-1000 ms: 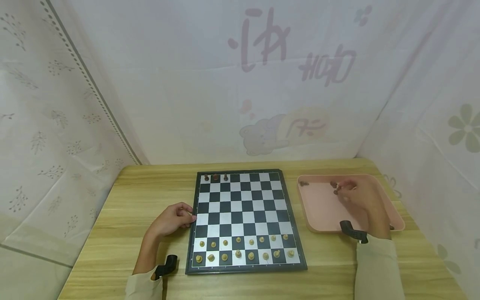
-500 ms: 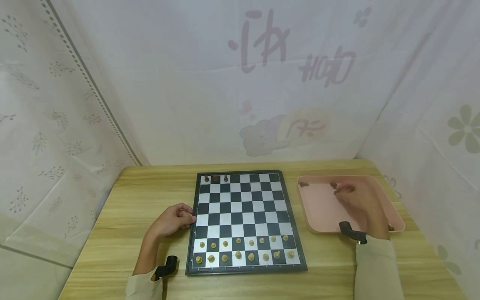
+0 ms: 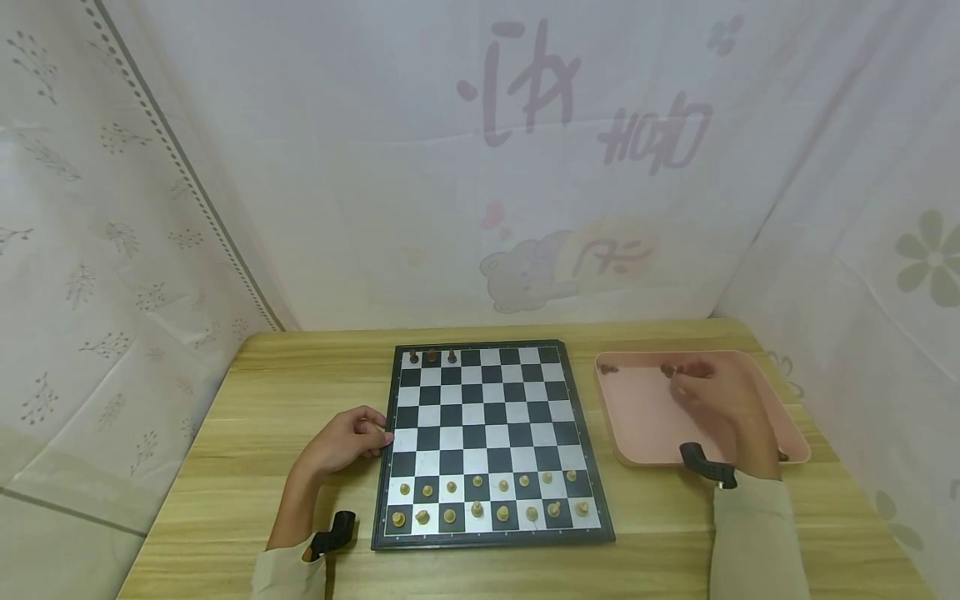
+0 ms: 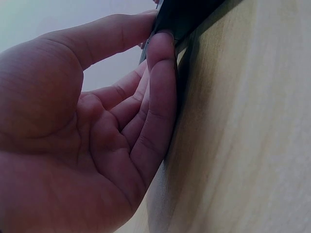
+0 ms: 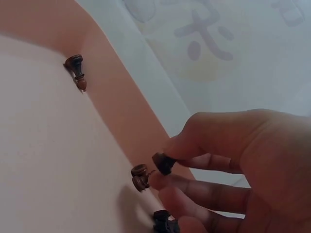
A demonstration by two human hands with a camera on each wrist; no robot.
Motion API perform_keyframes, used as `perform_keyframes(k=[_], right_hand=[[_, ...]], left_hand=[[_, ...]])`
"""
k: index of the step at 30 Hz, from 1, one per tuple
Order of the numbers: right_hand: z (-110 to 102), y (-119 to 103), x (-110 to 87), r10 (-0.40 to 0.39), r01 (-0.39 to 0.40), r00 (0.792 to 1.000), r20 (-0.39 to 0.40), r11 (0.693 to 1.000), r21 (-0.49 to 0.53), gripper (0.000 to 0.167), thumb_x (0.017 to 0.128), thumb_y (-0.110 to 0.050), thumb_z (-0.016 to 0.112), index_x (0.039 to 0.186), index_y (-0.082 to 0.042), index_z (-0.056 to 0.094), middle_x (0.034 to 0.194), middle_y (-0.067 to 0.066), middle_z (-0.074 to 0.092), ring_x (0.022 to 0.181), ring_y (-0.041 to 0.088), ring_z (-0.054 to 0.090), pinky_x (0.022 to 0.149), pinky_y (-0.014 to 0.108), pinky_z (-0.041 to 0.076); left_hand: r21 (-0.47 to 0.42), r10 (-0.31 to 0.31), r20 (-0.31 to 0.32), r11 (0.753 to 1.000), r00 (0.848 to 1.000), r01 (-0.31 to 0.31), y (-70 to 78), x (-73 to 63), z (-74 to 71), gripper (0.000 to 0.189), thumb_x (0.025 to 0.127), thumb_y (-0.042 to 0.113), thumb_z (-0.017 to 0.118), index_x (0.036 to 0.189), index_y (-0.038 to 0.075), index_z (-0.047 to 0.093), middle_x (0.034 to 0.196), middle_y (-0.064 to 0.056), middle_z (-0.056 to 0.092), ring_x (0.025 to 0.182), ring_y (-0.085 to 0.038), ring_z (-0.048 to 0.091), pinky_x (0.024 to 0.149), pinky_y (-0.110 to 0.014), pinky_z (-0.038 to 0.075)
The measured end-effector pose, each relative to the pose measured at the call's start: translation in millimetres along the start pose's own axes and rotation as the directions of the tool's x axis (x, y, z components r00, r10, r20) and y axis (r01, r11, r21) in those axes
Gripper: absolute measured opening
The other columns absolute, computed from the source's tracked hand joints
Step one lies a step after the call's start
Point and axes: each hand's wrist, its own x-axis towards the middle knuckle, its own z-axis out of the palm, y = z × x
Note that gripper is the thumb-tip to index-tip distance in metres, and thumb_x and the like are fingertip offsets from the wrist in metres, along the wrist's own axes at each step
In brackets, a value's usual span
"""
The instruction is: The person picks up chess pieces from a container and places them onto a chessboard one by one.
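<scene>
My left hand holds the left edge of a black-and-white chessboard. In the left wrist view, the thumb lies over the board's edge and a finger lies against it from below. Over the pink tray, my right hand pinches a dark brown chess piece between thumb and fingers; its kind is partly hidden. Other dark pieces lie by the tray wall near the fingertips. Another dark piece shows below, partly behind the fingers.
Two rows of light chess pieces stand on the board's near side. Three dark pieces stand at its far left corner. One dark piece lies in a tray corner. A patterned curtain hangs behind the wooden table.
My right hand dipped slightly toward the tray, then rose slightly. The dark piece seen at its fingertips earlier no longer shows there in the head view. My left hand stays on the board's edge.
</scene>
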Motion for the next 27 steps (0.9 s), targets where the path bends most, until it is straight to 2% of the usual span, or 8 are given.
perform_keyframes(k=[5, 11, 15, 24, 27], right_hand=[[1, -7, -1.2, 0.053, -0.055, 0.998, 0.029, 0.995, 0.080, 0.032, 0.101, -0.022, 0.080, 0.120, 0.003, 0.080, 0.112, 0.022, 0.079, 0.089, 0.014, 0.067, 0.070, 0.020, 0.051], [4, -16, -1.9, 0.115, -0.132, 0.990, 0.087, 0.967, 0.219, 0.044, 0.107, -0.024, 0.074, 0.133, 0.011, 0.069, 0.128, 0.033, 0.071, 0.092, 0.006, 0.066, 0.074, 0.019, 0.055], [6, -23, -2.3, 0.110, -0.131, 0.990, 0.089, 0.948, 0.291, 0.044, 0.107, -0.019, 0.074, 0.136, 0.013, 0.065, 0.131, 0.035, 0.067, 0.091, 0.002, 0.066, 0.076, 0.020, 0.057], [15, -42, 3.3, 0.083, -0.094, 0.995, 0.046, 0.926, 0.365, 0.039, 0.106, -0.016, 0.076, 0.133, 0.010, 0.068, 0.127, 0.030, 0.070, 0.092, -0.001, 0.065, 0.076, 0.023, 0.058], [18, -50, 5.2, 0.071, -0.080, 0.997, 0.040, 0.933, 0.351, 0.036, 0.105, -0.017, 0.077, 0.130, 0.009, 0.071, 0.125, 0.027, 0.071, 0.092, 0.001, 0.065, 0.075, 0.023, 0.057]], left_hand=[[0.001, -0.004, -0.007, 1.000, 1.000, 0.004, 0.9, -1.5, -0.3, 0.029, 0.100, 0.006, 0.079, 0.120, -0.010, 0.064, 0.085, -0.007, 0.072, 0.076, -0.023, 0.065, 0.074, -0.039, 0.055], [0.007, -0.015, -0.013, 1.000, 1.000, 0.015, 3.5, -2.6, 0.4, 0.030, 0.100, 0.008, 0.080, 0.119, -0.009, 0.065, 0.085, -0.007, 0.074, 0.076, -0.023, 0.065, 0.074, -0.039, 0.056], [0.006, -0.023, -0.014, 1.000, 1.000, 0.023, 3.1, -2.0, 0.6, 0.028, 0.100, 0.007, 0.080, 0.118, -0.008, 0.066, 0.084, -0.007, 0.073, 0.076, -0.022, 0.065, 0.074, -0.037, 0.055], [0.009, -0.033, -0.019, 0.999, 0.999, 0.033, 2.3, -1.3, 0.3, 0.026, 0.099, 0.007, 0.080, 0.118, -0.007, 0.067, 0.083, -0.006, 0.073, 0.076, -0.022, 0.066, 0.074, -0.036, 0.055], [0.008, -0.035, -0.020, 0.999, 0.999, 0.035, 1.8, -0.9, 0.3, 0.027, 0.099, 0.007, 0.080, 0.118, -0.007, 0.066, 0.084, -0.006, 0.073, 0.076, -0.022, 0.066, 0.074, -0.035, 0.055]])
